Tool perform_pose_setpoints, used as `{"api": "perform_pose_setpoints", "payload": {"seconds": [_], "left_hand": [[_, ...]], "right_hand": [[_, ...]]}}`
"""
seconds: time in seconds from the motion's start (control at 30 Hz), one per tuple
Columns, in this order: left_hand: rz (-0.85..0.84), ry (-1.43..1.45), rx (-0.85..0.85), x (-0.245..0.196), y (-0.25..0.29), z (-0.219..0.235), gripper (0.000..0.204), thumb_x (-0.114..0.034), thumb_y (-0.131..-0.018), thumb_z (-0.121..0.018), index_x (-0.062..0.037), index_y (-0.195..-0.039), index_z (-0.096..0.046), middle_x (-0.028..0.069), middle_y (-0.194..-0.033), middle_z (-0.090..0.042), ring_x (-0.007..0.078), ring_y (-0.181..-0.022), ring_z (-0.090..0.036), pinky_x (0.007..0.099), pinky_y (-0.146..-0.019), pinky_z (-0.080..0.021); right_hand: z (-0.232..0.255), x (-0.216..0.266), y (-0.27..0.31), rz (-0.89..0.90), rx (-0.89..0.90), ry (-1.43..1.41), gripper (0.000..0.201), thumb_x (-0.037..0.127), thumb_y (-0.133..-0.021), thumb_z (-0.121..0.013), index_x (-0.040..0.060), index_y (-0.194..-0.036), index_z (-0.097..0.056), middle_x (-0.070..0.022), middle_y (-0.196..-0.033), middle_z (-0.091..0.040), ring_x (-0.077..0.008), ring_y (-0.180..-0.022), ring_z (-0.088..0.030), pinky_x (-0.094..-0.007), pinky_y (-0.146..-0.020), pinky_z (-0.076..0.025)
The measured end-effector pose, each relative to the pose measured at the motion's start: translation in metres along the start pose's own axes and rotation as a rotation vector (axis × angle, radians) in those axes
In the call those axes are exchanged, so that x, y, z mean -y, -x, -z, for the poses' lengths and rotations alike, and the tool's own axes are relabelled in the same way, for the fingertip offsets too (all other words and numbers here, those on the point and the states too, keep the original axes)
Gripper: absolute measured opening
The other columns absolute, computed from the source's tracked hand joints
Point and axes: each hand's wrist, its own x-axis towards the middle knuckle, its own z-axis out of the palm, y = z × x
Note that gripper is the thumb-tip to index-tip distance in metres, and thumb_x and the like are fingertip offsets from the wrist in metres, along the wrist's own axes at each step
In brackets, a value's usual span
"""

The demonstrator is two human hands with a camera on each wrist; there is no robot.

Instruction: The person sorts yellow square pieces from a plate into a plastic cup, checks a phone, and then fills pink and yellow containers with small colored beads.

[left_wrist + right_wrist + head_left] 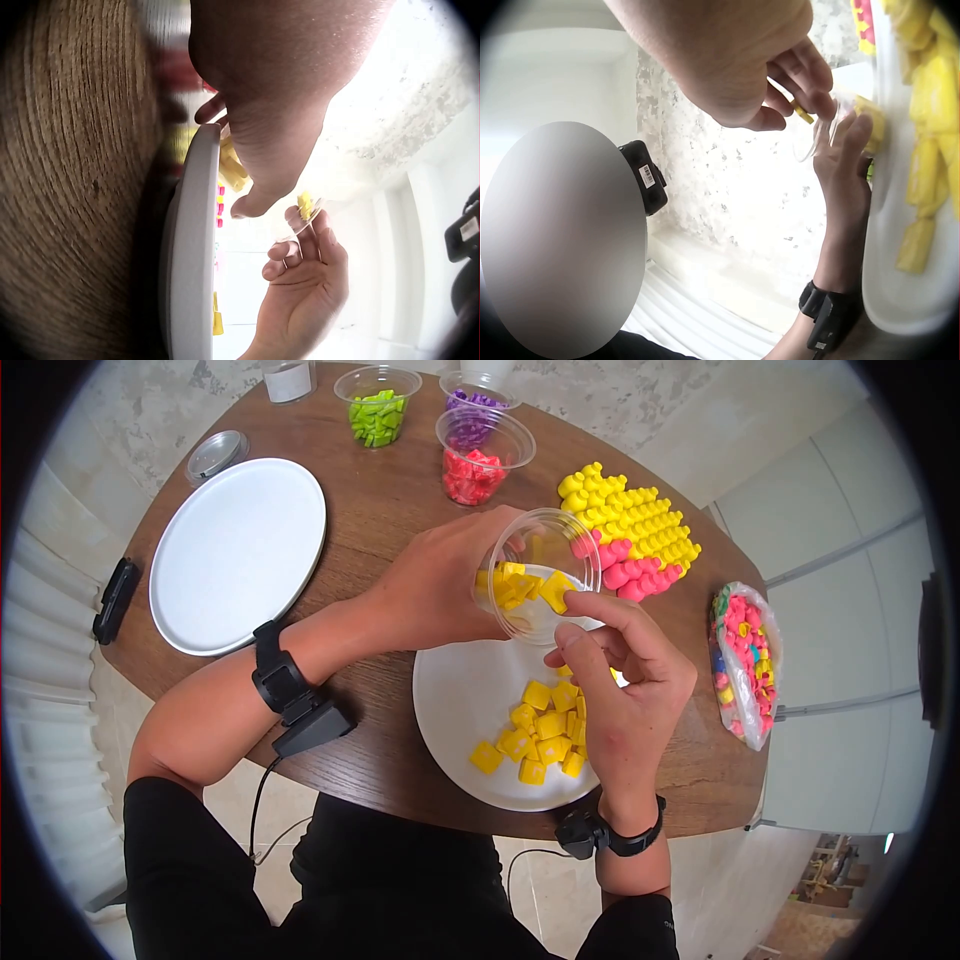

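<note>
Yellow pc (pixel 558 592), R hand (pixel 636 700) curled at cup rim (pixel 599 550)

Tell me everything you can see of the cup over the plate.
The cup looks like clear plastic, with a round, open rim and no lid. It is tilted, mouth toward the right hand, with yellow pieces inside. The left hand grips it above the white plate. The right hand holds one piece at its mouth; rim contact is unclear.

Left arm (pixel 215 710): elbow bent, forearm angled inward and forward. Left hand (pixel 440 578): fingers curled in a grip. Right forearm (pixel 632 860): directed forward. Right hand (pixel 638 705): positioned near the left hand, index finger and thumb extended toward it, remaining fingers bent.
</note>
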Motion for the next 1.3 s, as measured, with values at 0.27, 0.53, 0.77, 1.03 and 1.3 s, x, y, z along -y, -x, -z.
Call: {"api": "perform_pose_setpoints", "payload": {"seconds": [0.27,0.53,0.77,1.03,1.3], "left_hand": [[-0.008,0.012,-0.005,0.002,0.0,-0.001,0.077,-0.018,-0.07,-0.094,-0.0052,-0.136,-0.057,0.011,-0.119,-0.069,0.0234,-0.102,-0.069,0.0355,-0.091,-0.056],[0.006,0.012,0.011,0.001,0.0,0.0,0.076,-0.018,-0.07,-0.094,-0.0057,-0.135,-0.057,0.0103,-0.119,-0.069,0.0233,-0.101,-0.068,0.0354,-0.091,-0.056],[-0.013,0.015,-0.009,0.002,0.0,-0.002,0.077,-0.018,-0.069,-0.095,-0.006,-0.135,-0.057,0.0098,-0.117,-0.069,0.0225,-0.101,-0.069,0.0349,-0.09,-0.056],[-0.017,0.004,-0.023,-0.001,-0.001,-0.002,0.078,-0.019,-0.069,-0.095,-0.0062,-0.135,-0.057,0.0097,-0.116,-0.069,0.0222,-0.1,-0.069,0.0347,-0.09,-0.057],[0.0,0.017,-0.019,-0.001,0.0,-0.002,0.075,-0.018,-0.07,-0.094,-0.0056,-0.134,-0.057,0.0098,-0.116,-0.069,0.0229,-0.1,-0.069,0.0348,-0.091,-0.056]], "right_hand": [[0.001,0.002,0.0,-0.016,0.012,-0.009,0.019,-0.002,-0.089,-0.077,-0.0022,-0.107,-0.075,-0.0092,-0.102,-0.075,-0.0084,-0.074,-0.071,-0.0212,-0.059,-0.05],[0.001,0.0,0.0,-0.001,0.013,-0.024,0.017,-0.003,-0.089,-0.076,-0.0026,-0.105,-0.075,-0.0087,-0.101,-0.075,-0.0084,-0.074,-0.071,-0.0213,-0.06,-0.05],[0.008,0.007,-0.002,-0.004,-0.065,-0.018,0.014,-0.006,-0.088,-0.074,-0.0044,-0.102,-0.074,-0.0086,-0.096,-0.073,-0.0093,-0.073,-0.07,-0.0217,-0.063,-0.051],[0.015,0.008,-0.006,-0.058,-0.145,-0.054,0.01,-0.003,-0.09,-0.075,-0.0049,-0.099,-0.075,-0.0055,-0.089,-0.072,-0.0089,-0.07,-0.068,-0.0228,-0.064,-0.052],[0.006,-0.003,-0.002,-0.019,-0.003,0.004,0.012,0.0,-0.089,-0.077,-0.0021,-0.1,-0.076,-0.0059,-0.086,-0.072,-0.007,-0.075,-0.066,-0.0223,-0.061,-0.047]]}}
